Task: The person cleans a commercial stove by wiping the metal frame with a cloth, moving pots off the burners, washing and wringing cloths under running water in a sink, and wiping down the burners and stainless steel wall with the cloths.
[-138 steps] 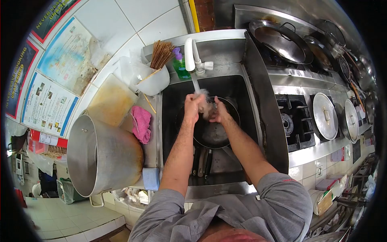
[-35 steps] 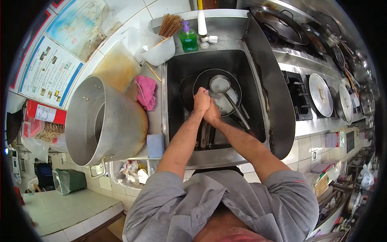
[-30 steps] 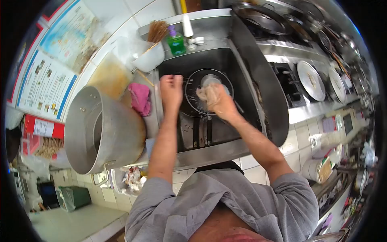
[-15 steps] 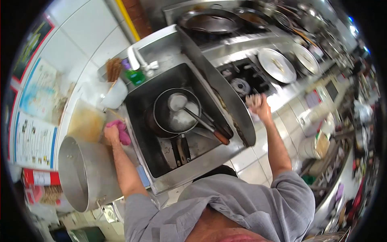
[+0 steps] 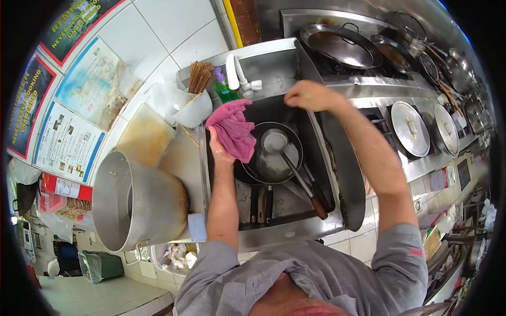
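Evidently our left hand point(image 5: 220, 150) holds the pink cloth point(image 5: 233, 130) from beneath for support; our right hand point(image 5: 309, 96) curls closed, nothing showing.

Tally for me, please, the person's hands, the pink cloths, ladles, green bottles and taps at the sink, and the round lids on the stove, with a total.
Hands: 2 (left hand, right hand)
Pink cloth: 1
Ladle: 1
Green bottle: 1
White tap: 1
Round lids: 2
Total: 8
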